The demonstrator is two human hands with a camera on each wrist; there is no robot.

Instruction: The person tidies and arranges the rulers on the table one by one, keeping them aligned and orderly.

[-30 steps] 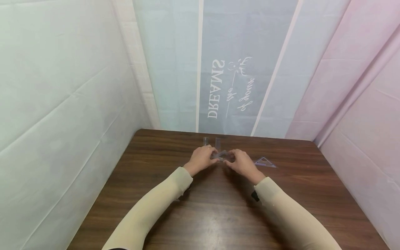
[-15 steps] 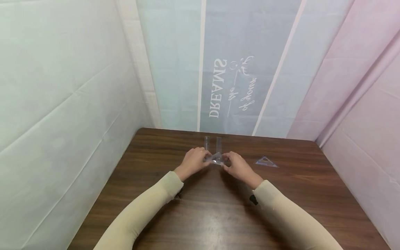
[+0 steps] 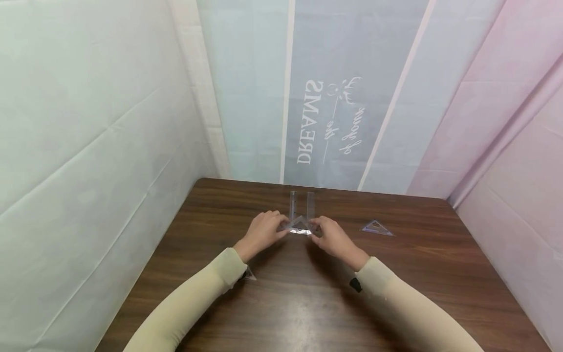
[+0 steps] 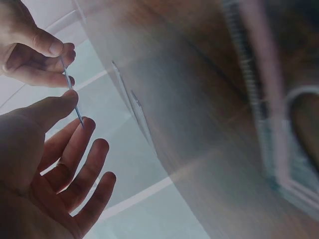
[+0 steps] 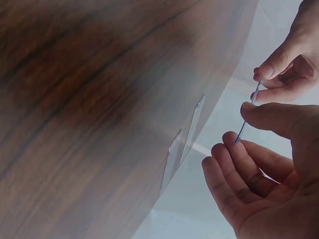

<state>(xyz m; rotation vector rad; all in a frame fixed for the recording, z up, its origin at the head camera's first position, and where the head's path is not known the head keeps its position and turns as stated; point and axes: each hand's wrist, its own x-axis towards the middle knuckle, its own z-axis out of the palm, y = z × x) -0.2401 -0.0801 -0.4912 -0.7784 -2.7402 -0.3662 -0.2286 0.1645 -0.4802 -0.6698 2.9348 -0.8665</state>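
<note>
Both hands pinch a clear plastic set square (image 3: 300,226) by its opposite ends, low over the wooden table. My left hand (image 3: 262,232) has thumb and fingertips on its left end. My right hand (image 3: 334,239) pinches the right end in the same way. Seen edge-on in the left wrist view, the set square (image 4: 79,115) is a thin line between the fingertips. Just beyond it, two clear rulers (image 3: 293,203) (image 3: 310,203) lie side by side, pointing toward the far edge.
A second set square (image 3: 377,228), with bluish edges, lies right of the right hand. Beside the left sleeve, the corner of another clear triangular piece (image 3: 250,275) shows on the table (image 3: 418,274). A printed cloth (image 3: 343,122) hangs behind the far edge.
Both hands have drawn slightly nearer the body with the set square, and the left has shifted left. The set square has turned from slanted to level, long edge nearest, and the rulers show more.
</note>
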